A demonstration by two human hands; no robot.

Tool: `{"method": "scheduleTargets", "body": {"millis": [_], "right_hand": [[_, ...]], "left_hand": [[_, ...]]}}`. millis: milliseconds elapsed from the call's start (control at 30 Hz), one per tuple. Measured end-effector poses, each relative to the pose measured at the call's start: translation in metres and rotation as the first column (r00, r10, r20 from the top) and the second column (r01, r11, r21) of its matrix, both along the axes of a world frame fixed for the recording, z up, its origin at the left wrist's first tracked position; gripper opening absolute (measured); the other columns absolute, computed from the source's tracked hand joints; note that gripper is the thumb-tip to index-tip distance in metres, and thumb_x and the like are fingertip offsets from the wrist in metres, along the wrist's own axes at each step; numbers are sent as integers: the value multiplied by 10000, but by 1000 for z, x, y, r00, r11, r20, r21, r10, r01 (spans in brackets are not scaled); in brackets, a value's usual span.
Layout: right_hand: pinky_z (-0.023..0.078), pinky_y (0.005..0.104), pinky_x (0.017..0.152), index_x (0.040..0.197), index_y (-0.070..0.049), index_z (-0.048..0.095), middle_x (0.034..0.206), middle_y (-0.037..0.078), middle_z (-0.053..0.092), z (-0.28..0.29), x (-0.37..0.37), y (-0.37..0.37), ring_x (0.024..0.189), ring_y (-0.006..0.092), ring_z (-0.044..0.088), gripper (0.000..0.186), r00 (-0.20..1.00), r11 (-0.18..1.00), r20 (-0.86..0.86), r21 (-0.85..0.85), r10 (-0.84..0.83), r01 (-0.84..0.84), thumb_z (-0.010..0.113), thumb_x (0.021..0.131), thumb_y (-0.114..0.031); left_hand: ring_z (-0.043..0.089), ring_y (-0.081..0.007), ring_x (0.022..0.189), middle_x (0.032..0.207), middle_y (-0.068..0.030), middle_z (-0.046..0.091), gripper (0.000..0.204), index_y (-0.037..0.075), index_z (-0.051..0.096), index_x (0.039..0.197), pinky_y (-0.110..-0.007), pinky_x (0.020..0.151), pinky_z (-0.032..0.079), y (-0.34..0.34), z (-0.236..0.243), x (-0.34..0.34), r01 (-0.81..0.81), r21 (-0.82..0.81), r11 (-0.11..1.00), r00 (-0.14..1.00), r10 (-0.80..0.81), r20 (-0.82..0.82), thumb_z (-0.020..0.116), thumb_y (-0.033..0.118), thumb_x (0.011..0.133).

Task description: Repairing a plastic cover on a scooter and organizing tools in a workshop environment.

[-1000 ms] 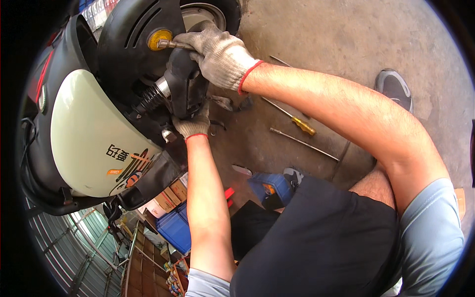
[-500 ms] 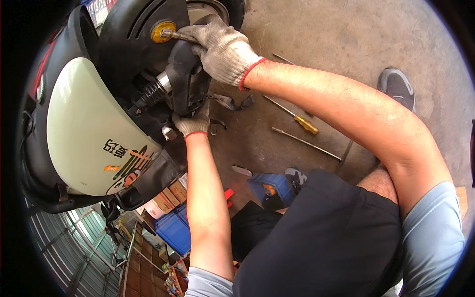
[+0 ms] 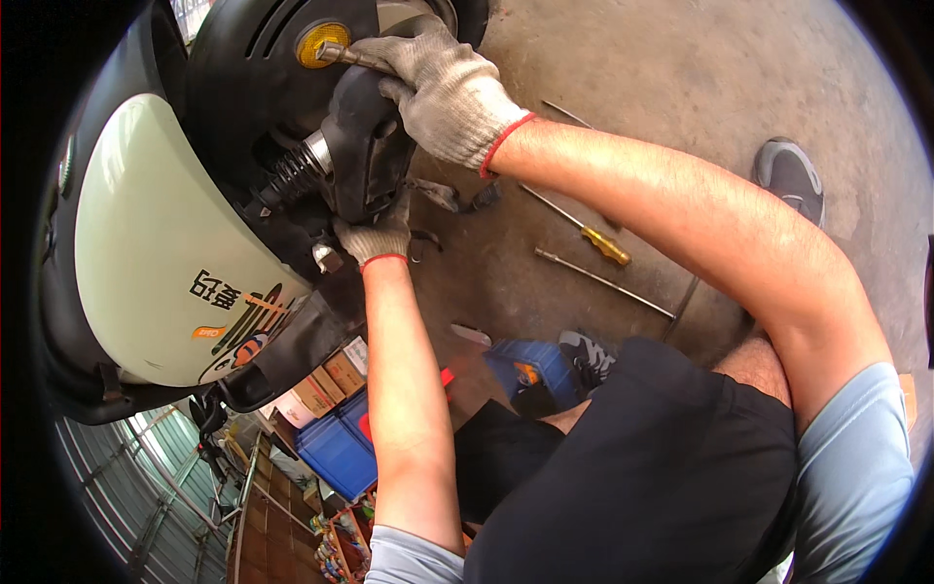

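My right hand (image 3: 443, 92), in a grey knit glove with a red cuff, is closed on a metal socket wrench (image 3: 352, 56). The wrench's socket end lies across a round orange reflector (image 3: 319, 44) on the scooter. Just below sits a black plastic cover (image 3: 365, 146) beside a shock absorber (image 3: 297, 170). My left hand (image 3: 377, 238), gloved alike, reaches up under the lower end of that cover. Its fingers are hidden behind the cover. A pale green scooter panel (image 3: 156, 243) with stickers fills the left side.
On the concrete floor (image 3: 681, 68) lie a screwdriver with a yellow handle (image 3: 605, 245) and a long metal T-handle wrench (image 3: 603, 282). A blue bin (image 3: 533, 375) stands near my foot. Farther off are a blue crate (image 3: 336, 443) and cardboard boxes (image 3: 341, 375).
The view has shifted slightly, so the green panel sits a little farther left and higher. Both hands keep about the same places on the scooter, the wrench still in the right one.
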State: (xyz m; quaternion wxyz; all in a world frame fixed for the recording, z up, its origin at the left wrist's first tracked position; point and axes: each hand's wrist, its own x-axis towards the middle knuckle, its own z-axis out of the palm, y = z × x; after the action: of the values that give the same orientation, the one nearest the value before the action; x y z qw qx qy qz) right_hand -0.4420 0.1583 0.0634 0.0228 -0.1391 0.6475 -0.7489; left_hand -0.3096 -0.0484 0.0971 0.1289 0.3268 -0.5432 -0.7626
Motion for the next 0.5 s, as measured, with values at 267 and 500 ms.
{"method": "scheduleTargets", "body": {"millis": [267,500], "right_hand": [[511,459,830,1205,-198,604,1091,232,555,-3,2,-4,958,398,617,342,997,996,-22,35,-80,81,593,866,-150],[460,431,927,1268,-122,544,1110,197,605,-17,6,-6,1067,365,575,410,998,993,4,100,-58,57,620,865,-142]], "left_hand": [[308,-304,1386,1500,-75,350,594,169,352,1453,-529,1115,272,7,1,-7,-15,-56,998,1000,17,22,261,460,944],[426,-305,1308,1412,-80,464,633,182,465,1375,-546,1060,363,6,-6,8,-325,-34,945,943,322,-81,282,583,920]]}}
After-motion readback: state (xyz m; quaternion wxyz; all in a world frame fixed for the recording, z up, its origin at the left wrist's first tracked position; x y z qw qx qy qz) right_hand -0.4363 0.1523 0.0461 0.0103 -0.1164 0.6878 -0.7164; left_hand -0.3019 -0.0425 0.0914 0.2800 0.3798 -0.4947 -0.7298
